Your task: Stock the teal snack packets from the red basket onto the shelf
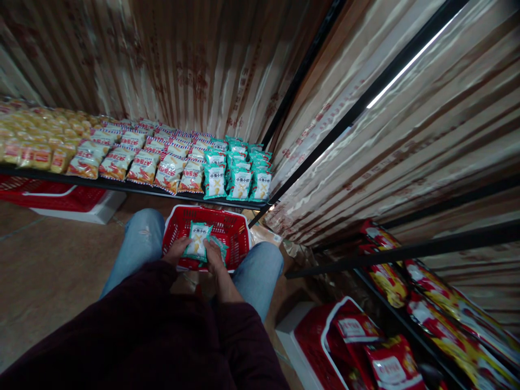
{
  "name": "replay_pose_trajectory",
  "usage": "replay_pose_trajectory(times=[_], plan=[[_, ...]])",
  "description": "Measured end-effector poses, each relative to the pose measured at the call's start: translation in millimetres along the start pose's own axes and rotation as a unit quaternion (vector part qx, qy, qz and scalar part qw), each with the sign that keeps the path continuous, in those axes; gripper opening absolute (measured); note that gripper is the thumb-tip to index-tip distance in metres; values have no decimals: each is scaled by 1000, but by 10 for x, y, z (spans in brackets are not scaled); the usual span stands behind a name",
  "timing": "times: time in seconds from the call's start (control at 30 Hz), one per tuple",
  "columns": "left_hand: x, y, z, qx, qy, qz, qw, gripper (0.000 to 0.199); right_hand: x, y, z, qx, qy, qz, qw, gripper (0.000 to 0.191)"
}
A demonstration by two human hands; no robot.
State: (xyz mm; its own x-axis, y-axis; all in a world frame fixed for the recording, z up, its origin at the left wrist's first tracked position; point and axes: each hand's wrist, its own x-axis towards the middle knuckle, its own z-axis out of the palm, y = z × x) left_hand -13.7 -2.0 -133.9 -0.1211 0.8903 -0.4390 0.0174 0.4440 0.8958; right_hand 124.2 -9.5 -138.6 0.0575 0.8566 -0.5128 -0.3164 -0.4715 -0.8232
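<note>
Between my two hands is a small teal-and-white snack bag, its printed front facing up. My left hand grips its left edge and my right hand grips its right edge. The bag is over a red shopping basket that stands between my knees. Inside the basket, partly hidden by my right hand and the held bag, lies another teal snack bag. Just beyond the basket, matching teal bags stand in rows at the right end of a low shelf.
Orange-and-white snack bags and yellow packets fill the shelf leftward. Under it sits a red basket. At lower right, another red basket holds red packages. A black rack post rises beside the shelf; patterned curtains hang behind.
</note>
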Motion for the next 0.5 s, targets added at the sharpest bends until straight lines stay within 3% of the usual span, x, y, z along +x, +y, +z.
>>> replay_pose_trajectory(times=[0.23,0.5], plan=[[4,-31,-2,11,-3,-15,1000,12,45,43,-16,-13,-12,17,1000,20],[9,-74,59,56,54,28,997,6,93,86,-34,-28,-5,24,999,19]])
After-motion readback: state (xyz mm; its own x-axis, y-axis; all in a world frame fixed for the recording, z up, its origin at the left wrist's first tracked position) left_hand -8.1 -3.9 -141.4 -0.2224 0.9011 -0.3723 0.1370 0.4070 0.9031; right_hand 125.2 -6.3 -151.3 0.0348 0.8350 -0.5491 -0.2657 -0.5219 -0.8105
